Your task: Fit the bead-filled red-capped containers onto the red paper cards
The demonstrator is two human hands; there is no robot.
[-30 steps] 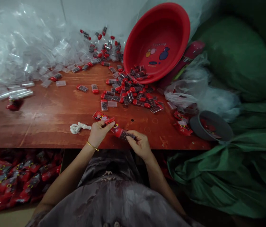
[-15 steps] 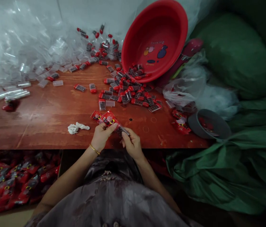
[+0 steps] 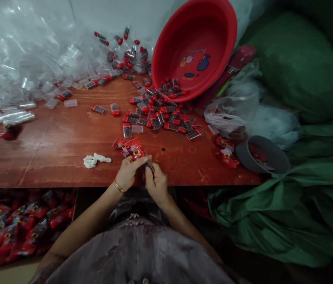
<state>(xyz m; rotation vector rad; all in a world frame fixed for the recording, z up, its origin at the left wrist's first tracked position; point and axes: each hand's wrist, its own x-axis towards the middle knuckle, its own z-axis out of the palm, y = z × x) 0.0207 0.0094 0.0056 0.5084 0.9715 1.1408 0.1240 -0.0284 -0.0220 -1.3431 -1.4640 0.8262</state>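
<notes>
Fingers of the left hand [image 3: 128, 173] pinch a red packet [image 3: 133, 148], while the right hand [image 3: 156, 182] clamps a small case [image 3: 150, 166] against its mouth, just in front of the red basin [image 3: 194, 47]. A loose pinch could let the case slip off the table [image 3: 60, 146] edge.

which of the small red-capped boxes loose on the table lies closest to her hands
The red-capped box standing alone at the pile's near-left edge, beside a clear empty case, just beyond the red packets.
</notes>
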